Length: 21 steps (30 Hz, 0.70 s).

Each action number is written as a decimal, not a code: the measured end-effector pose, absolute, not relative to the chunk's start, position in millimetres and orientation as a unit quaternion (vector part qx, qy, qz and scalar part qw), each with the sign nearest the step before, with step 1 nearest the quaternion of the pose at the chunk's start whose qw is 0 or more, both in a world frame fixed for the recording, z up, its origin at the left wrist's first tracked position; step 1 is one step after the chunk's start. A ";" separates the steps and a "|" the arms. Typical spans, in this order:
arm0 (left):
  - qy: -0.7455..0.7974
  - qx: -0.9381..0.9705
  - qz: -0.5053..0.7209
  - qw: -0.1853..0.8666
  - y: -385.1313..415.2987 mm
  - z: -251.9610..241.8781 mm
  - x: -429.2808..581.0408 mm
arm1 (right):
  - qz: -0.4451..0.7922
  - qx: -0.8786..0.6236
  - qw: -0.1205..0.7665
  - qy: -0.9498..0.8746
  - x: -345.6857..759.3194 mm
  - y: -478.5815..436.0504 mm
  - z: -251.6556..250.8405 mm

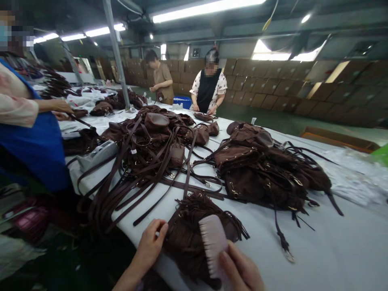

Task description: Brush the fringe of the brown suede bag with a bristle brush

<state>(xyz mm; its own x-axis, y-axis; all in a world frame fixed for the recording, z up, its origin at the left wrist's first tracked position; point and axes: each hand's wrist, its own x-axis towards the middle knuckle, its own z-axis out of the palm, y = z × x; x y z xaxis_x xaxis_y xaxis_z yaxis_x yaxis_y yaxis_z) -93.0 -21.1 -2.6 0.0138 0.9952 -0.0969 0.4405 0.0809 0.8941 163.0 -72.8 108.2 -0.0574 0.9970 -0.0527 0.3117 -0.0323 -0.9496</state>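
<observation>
Fringed bag (185, 242): is lying on the table (348, 250)
Right hand (239, 266): is clasping a comb (213, 238)
Left hand (152, 240): is curling half-open by the bag; cannot tell its hold

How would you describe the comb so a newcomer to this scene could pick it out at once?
Start with the white table, and at its near edge find the dark brown fringed bag. Over that bag, the person's right hand holds the comb. Its pale, toothed shape sets it apart from the dark bag behind it.
</observation>
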 end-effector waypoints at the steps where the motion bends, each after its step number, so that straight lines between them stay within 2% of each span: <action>1: 0.613 0.598 0.337 0.390 -25.3 -1.3 -91.3 | 0.452 -0.544 0.370 -0.602 152.8 -66.0 107.9; 5: 0.615 0.648 0.313 0.323 -32.1 5.4 -83.0 | 0.482 -0.547 0.372 -0.575 137.9 -46.0 84.1; 8: 0.604 0.661 0.337 0.292 -34.5 13.0 -73.8 | 0.580 -0.551 0.423 -0.427 152.5 -44.9 64.0; 10: 0.581 0.655 0.354 0.328 -37.9 18.6 -65.0 | 0.624 -0.543 0.463 -0.318 167.4 -51.6 56.0; 14: 0.499 0.700 0.320 0.398 -51.2 20.8 -34.6 | 0.596 -0.556 0.535 -0.224 191.3 -73.5 50.3; 19: 0.363 0.846 0.158 0.356 -66.6 -2.1 17.2 | 0.555 -0.550 0.587 -0.212 215.5 -90.1 31.4; 21: 0.336 0.867 0.135 0.342 -65.4 -10.2 27.3 | 0.505 -0.590 0.584 -0.237 231.2 -91.6 12.5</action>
<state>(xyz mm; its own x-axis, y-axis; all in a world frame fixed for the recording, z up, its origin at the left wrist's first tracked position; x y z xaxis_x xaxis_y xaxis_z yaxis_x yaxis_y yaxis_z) 27.3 -65.4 -10.2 0.7374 0.6754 0.0032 0.4914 -0.5397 0.6836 231.2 -91.6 12.5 0.3783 0.8693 -0.3182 -0.3098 -0.2051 -0.9284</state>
